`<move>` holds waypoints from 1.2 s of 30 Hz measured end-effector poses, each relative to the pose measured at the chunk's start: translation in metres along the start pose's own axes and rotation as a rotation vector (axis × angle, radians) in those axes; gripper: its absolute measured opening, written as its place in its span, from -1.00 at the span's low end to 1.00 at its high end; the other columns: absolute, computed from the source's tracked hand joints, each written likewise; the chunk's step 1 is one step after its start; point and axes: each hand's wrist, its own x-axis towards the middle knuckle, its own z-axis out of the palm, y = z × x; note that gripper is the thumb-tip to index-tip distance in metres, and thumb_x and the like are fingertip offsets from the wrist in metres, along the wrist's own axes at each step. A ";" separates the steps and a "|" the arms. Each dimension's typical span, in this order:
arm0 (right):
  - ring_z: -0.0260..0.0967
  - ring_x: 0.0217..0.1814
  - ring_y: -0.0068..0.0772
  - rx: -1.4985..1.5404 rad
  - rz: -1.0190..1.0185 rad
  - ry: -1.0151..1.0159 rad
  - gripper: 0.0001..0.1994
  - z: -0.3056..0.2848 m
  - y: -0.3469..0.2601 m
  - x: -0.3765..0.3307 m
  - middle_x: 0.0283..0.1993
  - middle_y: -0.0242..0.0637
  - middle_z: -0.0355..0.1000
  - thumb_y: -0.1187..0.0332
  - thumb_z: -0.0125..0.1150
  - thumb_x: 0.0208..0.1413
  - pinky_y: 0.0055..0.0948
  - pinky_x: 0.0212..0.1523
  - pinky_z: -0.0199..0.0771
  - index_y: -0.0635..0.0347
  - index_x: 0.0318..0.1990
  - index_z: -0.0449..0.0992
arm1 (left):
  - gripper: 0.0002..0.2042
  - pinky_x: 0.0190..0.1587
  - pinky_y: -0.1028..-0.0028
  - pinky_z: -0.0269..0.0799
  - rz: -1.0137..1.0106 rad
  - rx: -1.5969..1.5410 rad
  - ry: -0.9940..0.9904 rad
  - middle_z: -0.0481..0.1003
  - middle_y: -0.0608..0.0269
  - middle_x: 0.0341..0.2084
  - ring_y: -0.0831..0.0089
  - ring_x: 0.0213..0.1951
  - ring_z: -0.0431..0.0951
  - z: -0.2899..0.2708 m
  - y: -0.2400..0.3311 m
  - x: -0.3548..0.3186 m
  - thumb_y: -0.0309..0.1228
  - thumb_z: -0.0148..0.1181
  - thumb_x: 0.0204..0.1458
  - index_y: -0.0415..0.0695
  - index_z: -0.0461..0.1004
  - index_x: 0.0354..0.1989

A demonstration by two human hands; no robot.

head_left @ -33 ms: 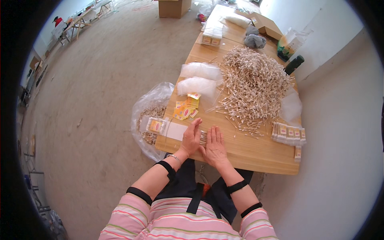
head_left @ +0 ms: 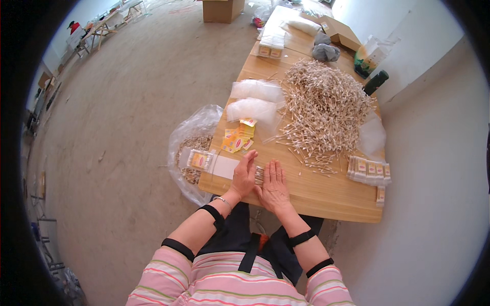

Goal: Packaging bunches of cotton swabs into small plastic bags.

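Pale wooden tabletop bears white-tipped cotton swabs between edge-on left hand and palm-down right hand, fingers extended, neither grasping.

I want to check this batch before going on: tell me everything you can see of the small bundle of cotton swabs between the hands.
The bundle of cotton swabs is a small group of thin, pale sticks with whitish tips that look like cotton. It lies low at the wooden table, in the narrow gap between the left hand and the right hand, which seem to touch its sides. The hands partly hide it, so I cannot count the swabs.
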 end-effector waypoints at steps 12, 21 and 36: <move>-0.38 0.49 -0.02 -0.081 -0.036 0.062 -0.11 0.004 -0.002 0.003 0.42 0.05 -0.21 -0.16 0.04 0.04 -0.10 0.42 -0.39 0.38 0.32 -0.07 | -0.65 0.20 0.42 0.23 -0.056 -0.131 0.016 0.38 0.03 0.01 0.35 0.11 0.36 -0.006 -0.008 0.009 -0.60 -0.17 0.15 -0.33 0.21 0.13; -0.23 0.45 -0.03 0.092 0.072 0.213 -0.25 0.005 0.017 0.011 0.37 0.02 -0.09 0.09 0.13 0.09 -0.09 0.39 -0.24 0.33 0.30 -0.05 | -0.67 0.23 0.43 0.19 -0.161 -0.269 0.059 0.33 0.07 0.04 0.37 0.17 0.28 -0.004 -0.015 0.012 -0.49 -0.18 0.23 -0.33 0.19 0.14; -0.18 0.45 -0.02 1.165 0.252 0.611 -0.56 0.026 -0.011 0.031 0.36 0.04 -0.04 0.48 -0.14 0.14 -0.23 0.39 -0.22 0.36 0.20 0.13 | -0.53 0.27 0.44 0.02 -0.166 -0.251 0.004 0.25 0.13 0.17 0.39 0.23 0.18 0.005 -0.010 0.000 -0.16 -0.24 0.29 -0.27 0.16 0.22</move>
